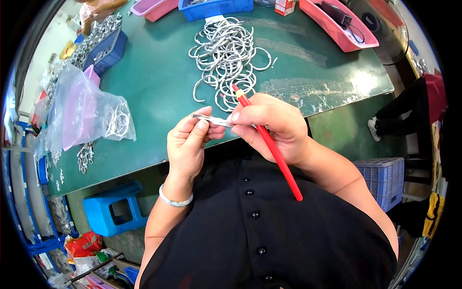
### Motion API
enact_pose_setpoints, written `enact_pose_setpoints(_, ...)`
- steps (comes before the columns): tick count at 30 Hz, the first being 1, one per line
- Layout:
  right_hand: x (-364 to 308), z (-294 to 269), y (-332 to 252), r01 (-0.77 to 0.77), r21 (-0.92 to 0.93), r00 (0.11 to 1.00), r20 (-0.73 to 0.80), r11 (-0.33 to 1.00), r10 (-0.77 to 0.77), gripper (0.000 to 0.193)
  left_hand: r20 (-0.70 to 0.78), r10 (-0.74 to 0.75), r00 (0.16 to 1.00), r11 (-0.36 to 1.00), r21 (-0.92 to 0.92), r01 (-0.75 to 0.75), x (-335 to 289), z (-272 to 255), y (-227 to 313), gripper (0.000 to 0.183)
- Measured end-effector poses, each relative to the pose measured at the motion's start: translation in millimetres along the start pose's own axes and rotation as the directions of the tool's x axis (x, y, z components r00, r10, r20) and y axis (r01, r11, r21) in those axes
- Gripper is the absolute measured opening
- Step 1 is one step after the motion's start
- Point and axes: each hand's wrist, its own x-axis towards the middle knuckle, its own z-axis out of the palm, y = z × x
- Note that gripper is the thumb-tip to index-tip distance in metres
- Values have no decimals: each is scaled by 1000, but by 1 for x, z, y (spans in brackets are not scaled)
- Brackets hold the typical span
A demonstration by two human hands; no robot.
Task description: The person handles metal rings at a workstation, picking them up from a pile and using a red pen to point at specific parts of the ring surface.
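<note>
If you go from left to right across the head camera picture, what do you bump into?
Clear plastic bag → left hand → right hand holding a red pencil → blue crate.

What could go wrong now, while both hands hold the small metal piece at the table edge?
1. The metal piece is pinched only by fingertips beyond the green table edge; if it slips, it probably falls to the lap or floor.
2. The right hand also holds a red pencil, which may weaken its grip.
</note>
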Motion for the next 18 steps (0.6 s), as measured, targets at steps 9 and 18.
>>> enact_pose_setpoints(9, 4, 4, -4, -8, -13, 999, -33, 1000, 7, 25, 39, -55, 998, 992, -111, 59, 1, -1, -3, 25)
enact_pose_setpoints(18, 9, 5, -4, -97, 72, 994, -39, 993, 100, 22, 101, -206, 973, 949, -222, 224, 3, -1, -6, 24)
